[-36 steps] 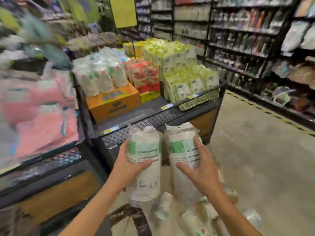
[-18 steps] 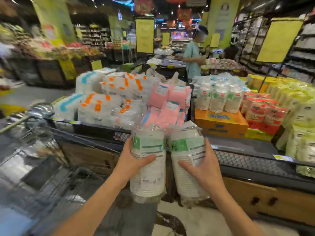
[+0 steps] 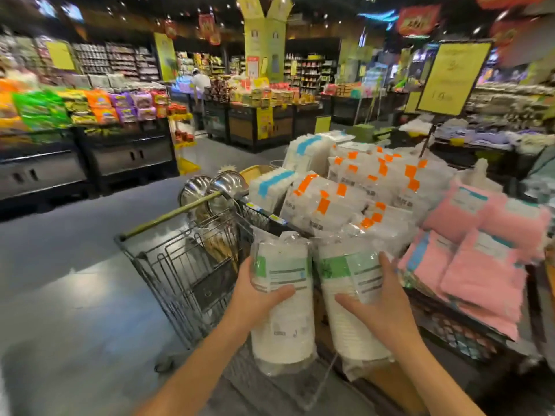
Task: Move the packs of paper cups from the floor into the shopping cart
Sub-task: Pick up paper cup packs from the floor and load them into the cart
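My left hand (image 3: 255, 301) grips one pack of white paper cups (image 3: 283, 322), a plastic sleeve with a green label, held upright. My right hand (image 3: 381, 307) grips a second, similar pack (image 3: 353, 328) right beside it. Both packs hang over the right-hand side of the wire shopping cart (image 3: 180, 265), which stands in front of me at the centre left. Inside the cart, brown items lean against its far end; the basket floor below the packs is mostly hidden by my arms.
A low display stand (image 3: 456, 328) on the right touches the cart and carries white plastic packs (image 3: 345, 199) and pink packs (image 3: 480, 256). Shiny steel bowls (image 3: 210, 190) sit beyond the cart. Grey floor opens to the left, with snack shelves (image 3: 90, 139) behind it.
My view has swung left from the display stand to the cart. Both hands have carried the two packs along and now hold them over the cart.
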The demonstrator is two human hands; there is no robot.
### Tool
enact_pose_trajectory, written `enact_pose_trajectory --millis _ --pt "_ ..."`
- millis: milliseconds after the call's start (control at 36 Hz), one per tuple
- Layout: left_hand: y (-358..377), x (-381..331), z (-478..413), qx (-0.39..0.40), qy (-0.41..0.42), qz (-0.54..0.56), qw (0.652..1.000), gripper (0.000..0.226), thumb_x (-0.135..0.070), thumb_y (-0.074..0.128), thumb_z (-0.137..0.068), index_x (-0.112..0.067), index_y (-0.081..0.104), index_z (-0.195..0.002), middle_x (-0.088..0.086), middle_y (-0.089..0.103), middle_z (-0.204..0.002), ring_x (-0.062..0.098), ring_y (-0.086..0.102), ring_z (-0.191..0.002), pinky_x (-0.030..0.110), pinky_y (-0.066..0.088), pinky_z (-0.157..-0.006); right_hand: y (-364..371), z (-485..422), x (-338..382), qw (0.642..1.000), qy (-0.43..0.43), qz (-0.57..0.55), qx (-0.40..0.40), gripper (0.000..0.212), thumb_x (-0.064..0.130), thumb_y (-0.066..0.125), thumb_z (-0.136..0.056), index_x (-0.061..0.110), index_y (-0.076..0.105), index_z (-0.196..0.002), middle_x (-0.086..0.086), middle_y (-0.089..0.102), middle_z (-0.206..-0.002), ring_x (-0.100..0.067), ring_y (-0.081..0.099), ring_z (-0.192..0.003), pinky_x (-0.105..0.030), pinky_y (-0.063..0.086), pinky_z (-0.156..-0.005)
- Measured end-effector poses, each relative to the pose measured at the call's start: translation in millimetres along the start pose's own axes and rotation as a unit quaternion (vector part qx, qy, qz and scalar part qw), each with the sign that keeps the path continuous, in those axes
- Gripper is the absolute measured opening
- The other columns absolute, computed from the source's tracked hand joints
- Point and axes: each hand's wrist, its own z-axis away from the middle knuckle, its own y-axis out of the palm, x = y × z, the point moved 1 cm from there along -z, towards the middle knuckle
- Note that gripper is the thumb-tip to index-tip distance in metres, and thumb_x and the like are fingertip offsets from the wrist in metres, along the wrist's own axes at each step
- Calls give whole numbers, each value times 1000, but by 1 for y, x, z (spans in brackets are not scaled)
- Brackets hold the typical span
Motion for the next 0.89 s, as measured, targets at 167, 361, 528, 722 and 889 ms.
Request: enact_pose_trajectory --millis 167,361,528,722,889 --pt "-25 22 -54 -55 -39 31 997 101 -31 96 -61 -31 36 -142 -8 63 -124 9 67 -105 29 60 -80 54 -63 0 999 -3 -16 50 115 44 93 -66 39 20 -156 27 34 -137 4 35 -125 -27 31 -107" --pt "-18 58 -111 -151 -98 58 982 103 -32 95 -59 -26 36 -143 -1 64 -125 17 68 -106 41 60 -86 102 -148 -47 990 -5 2 141 121 62 89 -59 36 21 -156 14 42 -152 -9 44 -137 -42 41 -113" --pt "-7 94 -147 -238 -161 91 953 104 -32 98 -57 -25 38 -142 2 65 -125 23 68 -107 50 58 -91 142 -201 -77 974 -3 12 225 129 59 88 -64 32 7 -161 8 28 -162 -14 34 -145 -41 36 -116" --pt "-5 137 -186 -303 -238 125 914 85 -24 92 -68 -25 39 -134 -1 65 -114 20 67 -100 41 59 -83 203 -239 -95 953 5 73 293 126 56 88 -66 28 9 -161 4 30 -161 -17 35 -145 -39 36 -113" --pt "-22 198 -246 -340 -295 128 884 101 -26 95 -65 -22 33 -145 2 62 -123 22 64 -104 41 56 -88 284 -270 -118 928 30 139 346 125 63 81 -63 28 10 -160 4 33 -160 -21 40 -143 -45 41 -111"
